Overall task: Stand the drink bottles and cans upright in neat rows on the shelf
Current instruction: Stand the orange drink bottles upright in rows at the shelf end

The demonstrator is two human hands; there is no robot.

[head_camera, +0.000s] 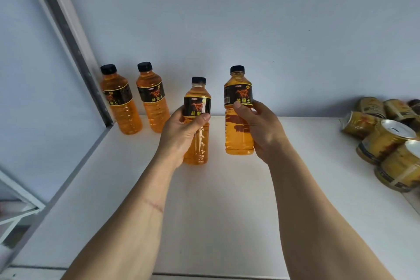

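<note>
Two orange drink bottles with black caps and black labels stand upright at the back left of the white shelf (227,211): one in the corner (120,107), the other (152,102) just right of it. My left hand (181,136) grips a third bottle (197,134) upright above the shelf's middle. My right hand (261,129) grips a fourth bottle (239,120) upright beside it, held slightly higher. Several gold cans (386,141) lie on their sides in a heap at the right.
A pale wall closes the shelf at the back. A grey metal upright (75,52) runs down the left side to the shelf's corner. A white frame (20,207) shows lower left, beyond the shelf's edge.
</note>
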